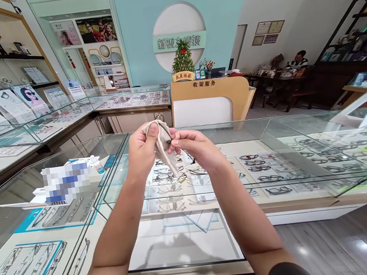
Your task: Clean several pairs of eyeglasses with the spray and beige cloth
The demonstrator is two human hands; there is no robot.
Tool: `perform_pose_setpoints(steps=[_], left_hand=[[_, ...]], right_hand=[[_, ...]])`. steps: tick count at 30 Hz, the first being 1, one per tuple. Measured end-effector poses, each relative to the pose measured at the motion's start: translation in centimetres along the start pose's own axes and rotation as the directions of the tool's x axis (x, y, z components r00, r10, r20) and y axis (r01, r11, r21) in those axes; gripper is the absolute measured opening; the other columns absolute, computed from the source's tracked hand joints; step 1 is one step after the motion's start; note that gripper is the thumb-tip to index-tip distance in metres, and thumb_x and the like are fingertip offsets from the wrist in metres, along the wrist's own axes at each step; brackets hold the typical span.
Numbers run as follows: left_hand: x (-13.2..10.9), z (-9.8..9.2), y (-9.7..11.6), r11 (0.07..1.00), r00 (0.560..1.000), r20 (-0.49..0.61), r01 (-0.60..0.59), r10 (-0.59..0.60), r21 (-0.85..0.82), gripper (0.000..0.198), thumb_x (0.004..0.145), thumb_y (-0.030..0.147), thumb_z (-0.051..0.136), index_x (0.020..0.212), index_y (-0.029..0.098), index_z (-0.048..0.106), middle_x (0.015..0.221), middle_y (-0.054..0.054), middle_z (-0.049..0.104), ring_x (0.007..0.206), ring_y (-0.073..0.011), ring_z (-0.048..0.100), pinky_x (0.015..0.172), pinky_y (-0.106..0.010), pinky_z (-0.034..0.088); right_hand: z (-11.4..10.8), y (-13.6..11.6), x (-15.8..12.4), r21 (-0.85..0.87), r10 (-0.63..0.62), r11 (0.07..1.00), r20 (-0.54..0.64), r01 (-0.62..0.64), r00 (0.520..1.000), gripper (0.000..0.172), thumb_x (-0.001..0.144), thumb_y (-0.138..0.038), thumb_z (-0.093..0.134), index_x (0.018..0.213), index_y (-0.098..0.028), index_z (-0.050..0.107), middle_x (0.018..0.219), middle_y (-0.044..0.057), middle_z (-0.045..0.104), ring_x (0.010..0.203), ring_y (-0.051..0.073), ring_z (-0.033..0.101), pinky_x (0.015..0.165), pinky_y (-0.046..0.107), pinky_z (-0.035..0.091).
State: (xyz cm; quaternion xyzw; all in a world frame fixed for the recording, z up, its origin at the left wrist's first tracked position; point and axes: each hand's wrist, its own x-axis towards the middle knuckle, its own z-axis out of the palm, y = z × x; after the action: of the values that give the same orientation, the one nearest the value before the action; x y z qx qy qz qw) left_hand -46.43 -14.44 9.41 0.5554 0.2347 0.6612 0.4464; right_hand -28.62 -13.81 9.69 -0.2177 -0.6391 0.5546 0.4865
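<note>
Above the glass display case, my left hand (140,149) is closed on a beige cloth (168,156), thumb pressed on top. The cloth is folded over a pair of eyeglasses (168,133), of which only a thin dark rim and a small part near my right fingertips show. The cloth's lower end hangs down between my hands. My right hand (193,144) pinches the eyeglasses at their right side, its fingertips close beside the cloth. The rest of the eyeglasses is hidden by cloth and fingers.
Beneath my hands, the glass display case (300,180) holds rows of eyeglasses. On the left glass top stand an open white box (63,185) and a small bottle (97,164). A white stand (361,106) is at right. Behind are a cashier counter (209,88) and a seated person (297,61).
</note>
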Motion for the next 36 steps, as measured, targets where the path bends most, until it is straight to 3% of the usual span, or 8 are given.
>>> perform_pose_setpoints(steps=[4,9,14,21,26,30,33,36], left_hand=[[0.3,-0.4,0.4,1.0,0.984,0.177,0.014,-0.017,0.017,0.062,0.081,0.056,0.103,0.124,0.018,0.08,0.124,-0.017,0.087,0.093,-0.0279,0.085,0.081,-0.04,0.071],[-0.4,1.4,0.1,0.998,0.998,0.006,-0.06,0.06,0.02,0.052,0.083,0.058,0.101,0.107,0.018,0.078,0.098,-0.009,0.087,0.058,-0.0145,0.067,0.061,-0.035,0.064],[-0.9,1.7,-0.1,0.993,0.982,-0.153,-0.105,0.111,0.048,0.05,0.09,0.069,0.091,0.098,0.022,0.077,0.093,-0.006,0.086,0.059,-0.0174,0.072,0.057,-0.034,0.063],[0.4,-0.9,0.4,0.995,0.996,-0.068,-0.043,0.049,0.087,0.051,0.091,0.07,0.089,0.109,0.022,0.083,0.096,-0.008,0.085,0.079,-0.0227,0.079,0.07,-0.035,0.067],[0.5,-2.1,0.7,0.972,0.983,-0.086,-0.147,0.165,0.182,0.021,0.101,0.048,0.08,0.109,0.029,0.084,0.072,0.001,0.06,0.064,-0.0153,0.055,0.065,-0.03,0.054],[-0.2,-2.0,1.3,0.805,0.932,0.042,-0.332,0.359,0.491,0.028,0.093,0.05,0.091,0.094,0.025,0.079,0.093,-0.004,0.067,0.079,-0.0184,0.059,0.073,-0.033,0.052],[-0.6,-1.5,1.5,0.633,0.865,0.214,-0.482,0.454,0.606,0.061,0.077,0.052,0.105,0.128,0.028,0.08,0.14,-0.011,0.072,0.13,-0.0329,0.067,0.103,-0.041,0.058],[-0.6,-1.3,0.9,0.52,0.827,0.304,-0.541,0.473,0.661,0.077,0.083,0.061,0.1,0.148,0.03,0.073,0.153,-0.013,0.071,0.144,-0.0364,0.066,0.112,-0.045,0.059]], right_hand=[[-0.6,-0.8,-0.3,0.012,0.009,1.0,-0.035,-0.009,0.999,0.032,0.08,-0.049,0.094,0.073,-0.024,0.075,0.081,0.004,0.076,0.084,0.02,0.061,0.076,0.034,0.045],[0.0,-0.6,-0.3,0.019,-0.012,1.0,-0.045,0.013,0.999,0.037,0.079,-0.053,0.096,0.073,-0.025,0.072,0.082,0.004,0.075,0.082,0.02,0.058,0.076,0.035,0.046],[0.9,0.2,0.0,0.016,-0.029,0.999,0.009,0.029,1.0,0.043,0.082,-0.059,0.095,0.073,-0.025,0.07,0.083,0.002,0.073,0.076,0.017,0.05,0.078,0.035,0.048],[-0.7,-0.6,-0.5,-0.045,-0.092,0.995,-0.078,0.088,0.993,0.037,0.089,-0.059,0.09,0.08,-0.026,0.075,0.087,0.003,0.076,0.081,0.019,0.056,0.081,0.036,0.048],[-2.5,-1.9,-1.4,-0.067,-0.096,0.994,-0.099,0.09,0.99,0.032,0.092,-0.053,0.088,0.081,-0.026,0.075,0.085,0.003,0.075,0.083,0.021,0.059,0.082,0.037,0.047],[-3.1,-2.7,-2.1,-0.118,-0.108,0.988,-0.068,0.099,0.992,0.03,0.096,-0.048,0.084,0.079,-0.026,0.072,0.081,0.003,0.072,0.082,0.021,0.061,0.082,0.038,0.048],[-3.3,-3.1,-2.5,-0.185,-0.095,0.979,-0.032,0.087,0.995,0.029,0.098,-0.046,0.081,0.078,-0.026,0.073,0.08,0.003,0.072,0.081,0.022,0.061,0.083,0.039,0.049],[-3.6,-3.2,-2.7,-0.242,-0.073,0.968,0.002,0.072,0.997,0.028,0.099,-0.045,0.078,0.079,-0.027,0.073,0.079,0.003,0.074,0.081,0.021,0.061,0.083,0.038,0.05]])
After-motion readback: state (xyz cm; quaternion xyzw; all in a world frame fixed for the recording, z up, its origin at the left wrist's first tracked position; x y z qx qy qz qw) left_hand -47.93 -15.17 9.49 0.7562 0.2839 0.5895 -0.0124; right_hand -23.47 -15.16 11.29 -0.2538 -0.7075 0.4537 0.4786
